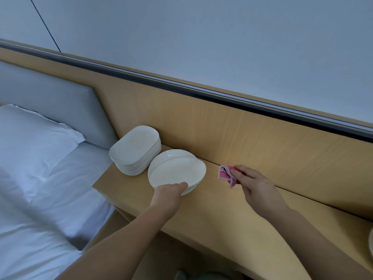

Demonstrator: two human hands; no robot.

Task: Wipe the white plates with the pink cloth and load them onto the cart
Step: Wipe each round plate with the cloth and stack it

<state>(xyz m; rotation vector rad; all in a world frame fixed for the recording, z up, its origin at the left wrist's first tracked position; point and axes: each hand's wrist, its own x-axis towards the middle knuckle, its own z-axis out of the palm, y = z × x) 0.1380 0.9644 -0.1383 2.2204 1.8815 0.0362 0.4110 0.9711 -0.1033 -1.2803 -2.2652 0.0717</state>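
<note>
A small stack of round white plates (175, 168) sits on the wooden bedside ledge (222, 209). My left hand (168, 196) grips the near rim of the top round plate, thumb on its upper face. Behind and to the left stands a taller stack of white rounded-rectangle plates (134, 148). To the right of the round plates, my right hand (256, 187) holds the bunched pink cloth (227, 174) just above the ledge, apart from the plates. No cart is in view.
A bed with white sheets (40, 199) and a pillow (32, 138) lies to the left, against a grey padded headboard (50, 98). A wooden wall panel (242, 134) rises behind the ledge. Another white rim (371, 241) shows at the right edge.
</note>
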